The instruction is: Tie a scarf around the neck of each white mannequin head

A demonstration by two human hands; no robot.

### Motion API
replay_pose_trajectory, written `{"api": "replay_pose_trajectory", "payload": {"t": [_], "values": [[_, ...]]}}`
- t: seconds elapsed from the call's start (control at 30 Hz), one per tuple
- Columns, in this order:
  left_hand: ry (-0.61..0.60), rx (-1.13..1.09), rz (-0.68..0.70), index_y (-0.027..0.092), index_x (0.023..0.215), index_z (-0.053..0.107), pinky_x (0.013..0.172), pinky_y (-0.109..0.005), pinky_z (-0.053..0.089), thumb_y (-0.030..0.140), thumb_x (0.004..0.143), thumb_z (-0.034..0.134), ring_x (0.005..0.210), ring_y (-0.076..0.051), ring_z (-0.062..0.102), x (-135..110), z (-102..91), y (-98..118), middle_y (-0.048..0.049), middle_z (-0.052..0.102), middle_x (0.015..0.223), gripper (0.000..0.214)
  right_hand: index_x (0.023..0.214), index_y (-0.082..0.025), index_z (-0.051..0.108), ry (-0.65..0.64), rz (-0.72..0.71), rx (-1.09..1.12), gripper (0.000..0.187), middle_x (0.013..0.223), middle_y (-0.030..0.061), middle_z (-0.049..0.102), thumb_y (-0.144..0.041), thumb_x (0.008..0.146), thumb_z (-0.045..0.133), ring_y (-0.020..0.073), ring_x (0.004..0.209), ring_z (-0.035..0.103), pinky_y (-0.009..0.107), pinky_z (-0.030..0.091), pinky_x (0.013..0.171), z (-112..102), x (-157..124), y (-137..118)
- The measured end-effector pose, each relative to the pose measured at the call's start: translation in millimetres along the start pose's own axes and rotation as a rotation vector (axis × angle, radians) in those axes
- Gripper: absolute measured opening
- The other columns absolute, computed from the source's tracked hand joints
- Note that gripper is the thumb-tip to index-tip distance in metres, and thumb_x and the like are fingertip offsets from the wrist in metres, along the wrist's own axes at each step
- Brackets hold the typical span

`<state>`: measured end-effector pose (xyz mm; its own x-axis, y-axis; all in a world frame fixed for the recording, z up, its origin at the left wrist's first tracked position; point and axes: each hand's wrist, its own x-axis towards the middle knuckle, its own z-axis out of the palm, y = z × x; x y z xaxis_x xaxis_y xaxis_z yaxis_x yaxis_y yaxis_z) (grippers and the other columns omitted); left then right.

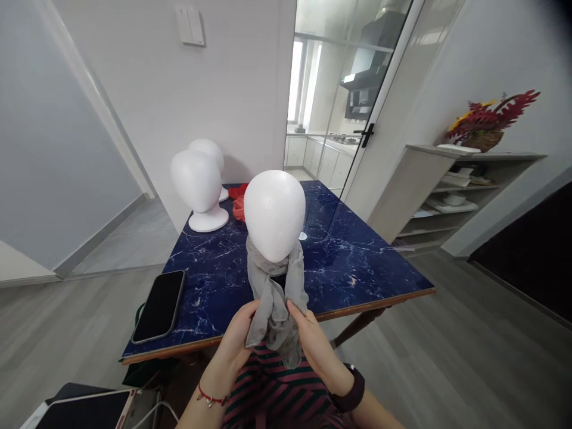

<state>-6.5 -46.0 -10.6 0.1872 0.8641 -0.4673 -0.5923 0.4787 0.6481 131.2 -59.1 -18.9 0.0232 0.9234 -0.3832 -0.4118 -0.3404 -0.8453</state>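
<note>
A white foam mannequin head (274, 214) stands upright near the front edge of the blue marble-patterned table (357, 262). Around its neck is a thin grey scarf (272, 304), its loose ends hanging down in front over the table edge. My left hand (241, 333) is closed on the scarf from the left, and my right hand (308, 333) grips it from the right with the thumb on top. The fingertips of both hands are partly hidden behind the fabric. The head's base is covered by the scarf.
Two more white foam heads, one in front (196, 182) and one behind (210, 152), stand at the back left, beside red and coral cloth (239, 205). A phone (159, 307) lies at the table's left front corner. A tablet (87, 411) is low at left. Shelves (447, 190) stand right.
</note>
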Motion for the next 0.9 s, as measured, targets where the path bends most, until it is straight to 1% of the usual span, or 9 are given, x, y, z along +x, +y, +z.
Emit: {"api": "replay_pose_trajectory", "payload": {"t": [0.1,0.17,0.3,0.43,0.53,0.63,0.73,0.83,0.9], "values": [[-0.05,0.077,0.006,0.008,0.093,0.069,0.069,-0.025,0.052,0.015,0.073,0.065,0.073,-0.019,0.068,2,1.1,7,-0.0068,0.072,0.077,0.021,0.081,-0.018,0.07,-0.064,-0.09,-0.203,0.04,0.09,0.007,0.071,-0.057,0.072,0.065,0.0267,0.104,0.06,0.036,0.045,0.09,5,8,0],[-0.066,0.058,-0.018,0.008,0.09,0.069,0.07,-0.024,0.052,0.013,0.075,0.062,0.073,-0.018,0.068,4,1.9,13,-0.0073,0.072,0.076,0.018,0.08,-0.017,0.07,-0.073,-0.077,-0.245,0.044,0.088,0.0078,0.071,-0.06,0.073,0.062,0.0275,0.099,0.062,0.036,0.046,0.087,6,13,0],[-0.121,-0.04,-0.102,0.007,0.087,0.068,0.071,-0.026,0.053,0.013,0.08,0.053,0.07,-0.018,0.067,7,3.1,22,-0.0081,0.071,0.072,0.018,0.095,-0.016,0.068,-0.053,-0.042,-0.084,0.048,0.098,0.0094,0.07,-0.059,0.075,0.06,0.0268,0.098,0.063,0.036,0.048,0.084,7,22,1],[-0.143,-0.035,-0.135,0.006,0.086,0.068,0.07,-0.025,0.052,0.013,0.08,0.052,0.067,-0.018,0.067,10,3.8,21,-0.0082,0.07,0.069,0.019,0.102,-0.016,0.065,-0.18,-0.192,-0.026,0.045,0.104,0.0088,0.069,-0.045,0.069,0.072,0.0245,0.101,0.061,0.035,0.048,0.085,13,31,1],[-0.155,0.056,-0.152,0.007,0.082,0.069,0.068,-0.025,0.051,0.018,0.078,0.056,0.066,-0.018,0.066,13,3.6,20,-0.0084,0.07,0.067,0.017,0.1,-0.018,0.064,-0.235,-0.16,0.061,0.04,0.1,0.0064,0.069,-0.041,0.069,0.073,0.0214,0.095,0.063,0.033,0.049,0.082,21,33,1],[-0.209,0.24,-0.161,0.009,0.077,0.069,0.067,-0.024,0.048,0.028,0.075,0.064,0.066,-0.017,0.063,15,0.6,25,-0.0077,0.069,0.067,0.02,0.094,-0.02,0.063,-0.213,-0.068,0.166,0.037,0.093,0.0054,0.069,-0.046,0.069,0.071,0.0201,0.088,0.064,0.031,0.05,0.077,22,34,-1],[-0.278,0.558,-0.084,0.01,0.071,0.068,0.065,-0.024,0.045,0.042,0.075,0.065,0.063,-0.015,0.059,15,-4.7,32,-0.0047,0.066,0.065,0.032,0.088,-0.018,0.062,-0.208,-0.041,0.069,0.039,0.088,0.0062,0.068,-0.054,0.072,0.065,0.021,0.087,0.063,0.032,0.05,0.075,10,32,-7],[-0.278,1.006,0.14,0.014,0.057,0.063,0.068,-0.027,0.043,0.05,0.081,0.054,0.065,-0.016,0.055,13,-6.0,32,-0.0035,0.063,0.063,0.044,0.092,-0.018,0.061,-0.206,-0.127,-0.168,0.042,0.087,0.0059,0.067,-0.055,0.074,0.064,0.0218,0.089,0.062,0.031,0.05,0.075,-3,32,-12],[-0.23,1.265,0.341,0.016,0.057,0.063,0.076,-0.029,0.043,0.045,0.085,0.049,0.077,-0.019,0.056,9,-2.6,27,-0.0058,0.064,0.076,0.043,0.103,-0.019,0.058,-0.22,-0.203,-0.277,0.045,0.092,0.0056,0.066,-0.052,0.075,0.065,0.0216,0.092,0.061,0.032,0.05,0.078,-7,33,-11]]}}
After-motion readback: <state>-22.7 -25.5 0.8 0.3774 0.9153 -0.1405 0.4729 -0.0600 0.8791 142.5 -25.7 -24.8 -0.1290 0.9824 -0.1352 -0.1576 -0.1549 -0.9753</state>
